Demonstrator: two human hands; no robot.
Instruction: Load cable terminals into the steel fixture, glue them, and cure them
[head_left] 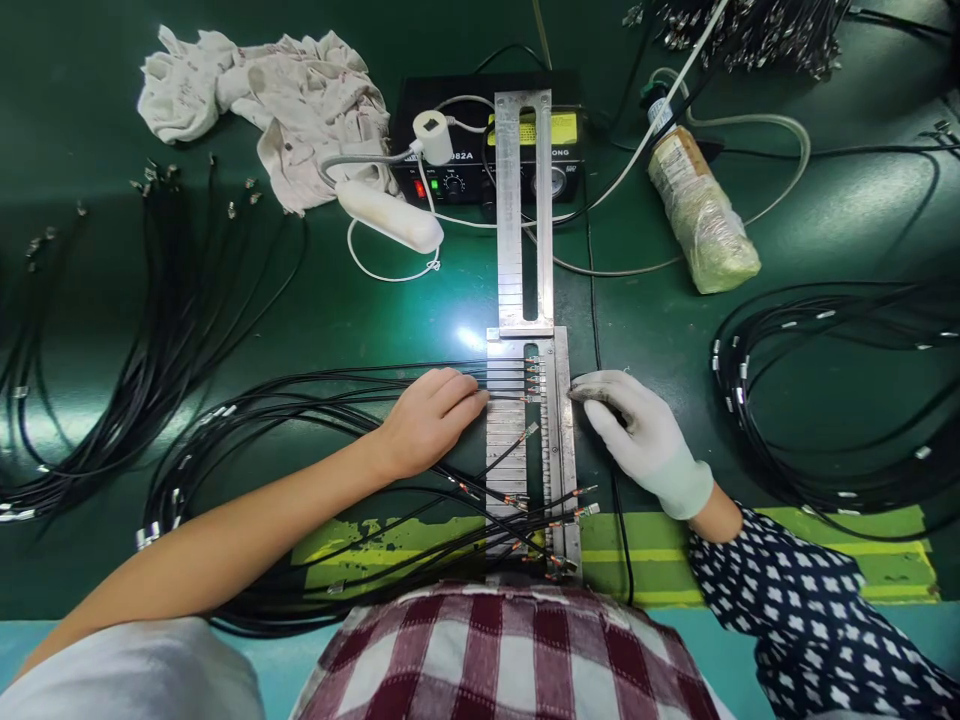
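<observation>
My bare left hand (433,422) is closed around a black cable at the left edge of a slotted metal fixture (507,440). Several black cables (352,372) run under or beside the fingers into the fixture's grooves, with their small metal terminals (535,383) lined up over the slot. One more cable end lies slanted across the slot, and a loose bunch of cable ends (555,520) rests over the lower part. On the right, my white-gloved right hand (637,435) has its fingertips at the fixture's right edge, thumb a little apart, with nothing visible in it.
Behind the fixture stands a black control box (465,185) with a white lamp (390,215). Rags (285,100) lie back left, a plastic-wrapped bottle (701,215) back right. Cable bundles spread at left (165,300) and coil at right (750,400).
</observation>
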